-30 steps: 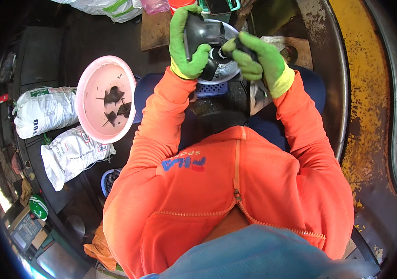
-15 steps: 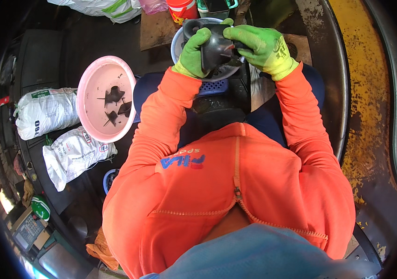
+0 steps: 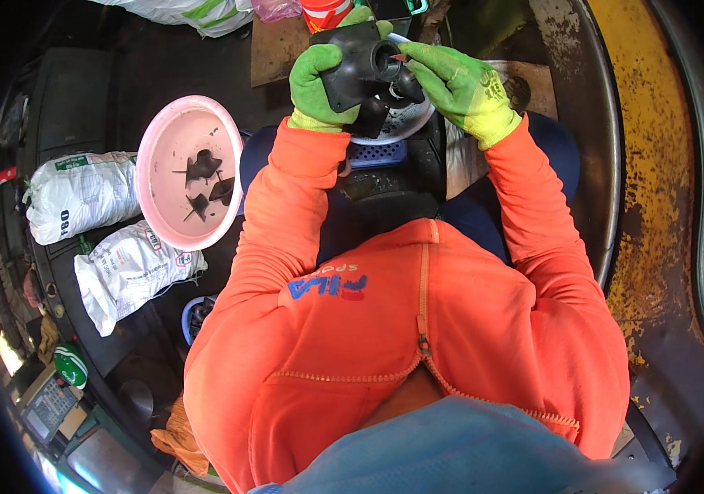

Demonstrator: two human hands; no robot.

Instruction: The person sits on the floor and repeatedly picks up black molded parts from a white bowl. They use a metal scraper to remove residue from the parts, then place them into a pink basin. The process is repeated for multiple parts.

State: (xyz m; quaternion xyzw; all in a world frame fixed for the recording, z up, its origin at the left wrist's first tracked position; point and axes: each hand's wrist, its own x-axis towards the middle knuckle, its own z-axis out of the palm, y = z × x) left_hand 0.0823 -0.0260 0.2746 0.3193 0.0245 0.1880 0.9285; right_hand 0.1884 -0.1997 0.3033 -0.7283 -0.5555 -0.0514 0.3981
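Note:
My left hand [image 3: 316, 89], in a green glove, grips a black moulded part [image 3: 346, 74] that has a flat square flange and a round tube opening. The part is held up above a pale basin [image 3: 414, 123] between my knees. My right hand [image 3: 460, 89], gloved likewise, pinches a small thin tool with a reddish end [image 3: 399, 58], its tip at the rim of the tube opening. The tool's exact kind is too small to tell, and most of it is hidden by the fingers. More black parts show under the held one.
A pink basin [image 3: 154, 140] with several black parts stands to my left, beside two white sacks [image 3: 84, 198]. Under the pale basin is a blue perforated crate [image 3: 378, 155]. A red bucket [image 3: 325, 13] stands ahead; a rusty yellow metal edge [image 3: 652, 165] runs along the right.
The black part has been turned so its tube opening faces right, and it has shifted slightly left and up. My right hand has drawn back a little, its small tool now showing at the opening.

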